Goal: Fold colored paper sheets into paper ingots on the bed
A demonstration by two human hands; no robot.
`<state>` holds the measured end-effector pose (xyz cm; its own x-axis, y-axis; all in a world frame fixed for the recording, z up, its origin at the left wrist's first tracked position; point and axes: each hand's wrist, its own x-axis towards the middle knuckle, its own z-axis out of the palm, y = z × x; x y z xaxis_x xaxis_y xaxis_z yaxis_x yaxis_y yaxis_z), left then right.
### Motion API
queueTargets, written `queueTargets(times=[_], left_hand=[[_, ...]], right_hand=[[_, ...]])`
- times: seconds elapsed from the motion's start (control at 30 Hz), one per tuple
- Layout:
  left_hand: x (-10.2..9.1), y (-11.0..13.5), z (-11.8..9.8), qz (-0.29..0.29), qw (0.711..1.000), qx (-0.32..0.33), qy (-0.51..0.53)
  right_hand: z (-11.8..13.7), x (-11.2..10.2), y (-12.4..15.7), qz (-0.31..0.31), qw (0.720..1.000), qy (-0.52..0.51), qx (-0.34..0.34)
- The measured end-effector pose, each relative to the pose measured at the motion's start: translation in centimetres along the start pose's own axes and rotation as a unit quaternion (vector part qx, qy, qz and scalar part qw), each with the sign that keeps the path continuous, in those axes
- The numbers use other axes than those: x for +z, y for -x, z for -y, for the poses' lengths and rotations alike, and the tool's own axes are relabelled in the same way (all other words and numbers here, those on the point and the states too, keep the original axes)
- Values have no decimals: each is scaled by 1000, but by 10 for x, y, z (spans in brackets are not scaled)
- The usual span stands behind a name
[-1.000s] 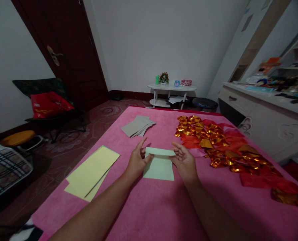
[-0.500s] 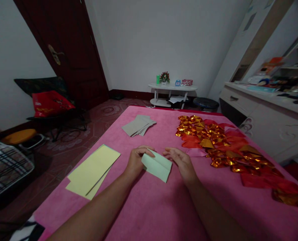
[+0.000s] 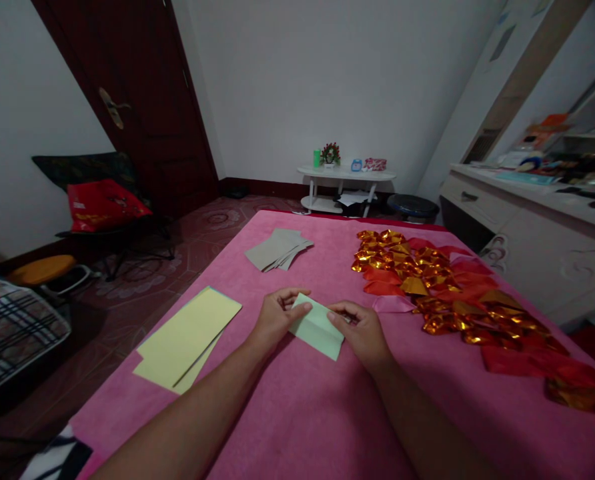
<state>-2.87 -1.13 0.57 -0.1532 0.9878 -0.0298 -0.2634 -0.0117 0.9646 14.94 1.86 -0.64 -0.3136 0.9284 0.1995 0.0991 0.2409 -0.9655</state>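
Observation:
A pale green sheet of paper [image 3: 318,331] with a crease across it is held between my two hands, above the pink cloth [image 3: 287,427]. My left hand [image 3: 278,315] pinches its upper left part, thumb on top and fingers behind. At its upper right side, my right hand [image 3: 361,330] grips it with the thumb on the face and fingers curled behind. Left of my hands lies a stack of yellow paper sheets [image 3: 187,333]. Farther back is a fanned pile of grey paper pieces [image 3: 280,250].
Rows of shiny gold and red folded pieces [image 3: 417,267] cover the table's right side. Behind the table stands a small white side table [image 3: 345,175]. A white cabinet [image 3: 527,233] is at right, a chair with a red bag [image 3: 105,205] at left.
My right hand has closed onto the green paper's right side; before, its fingers were loosely apart beside it. My left thumb now presses on the sheet's face, and the paper has shifted slightly.

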Motion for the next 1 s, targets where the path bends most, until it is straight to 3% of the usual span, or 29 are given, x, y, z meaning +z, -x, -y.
queueTargets(times=[0.13, 0.27, 0.47, 0.63, 0.73, 0.9, 1.0], left_hand=[[-2, -1, 2, -16, 999, 1, 45], [-1, -1, 1, 3, 995, 2, 100], [2, 1, 6, 33, 998, 5, 48], [-1, -3, 7, 4, 999, 19, -28], [-3, -6, 6, 10, 999, 30, -19], [-4, -7, 5, -31, 997, 65, -6], [-1, -5, 6, 1, 997, 74, 2]], right_hand=[[3, 3, 2, 16, 1000, 26, -4], [6, 10, 3, -3, 995, -82, 49], [10, 15, 5, 12, 986, -122, 109], [11, 5, 3, -55, 992, -97, 66], [9, -1, 0, -77, 988, -118, 59], [7, -2, 0, -94, 984, -138, 61], [8, 1, 1, -111, 982, -144, 59]])
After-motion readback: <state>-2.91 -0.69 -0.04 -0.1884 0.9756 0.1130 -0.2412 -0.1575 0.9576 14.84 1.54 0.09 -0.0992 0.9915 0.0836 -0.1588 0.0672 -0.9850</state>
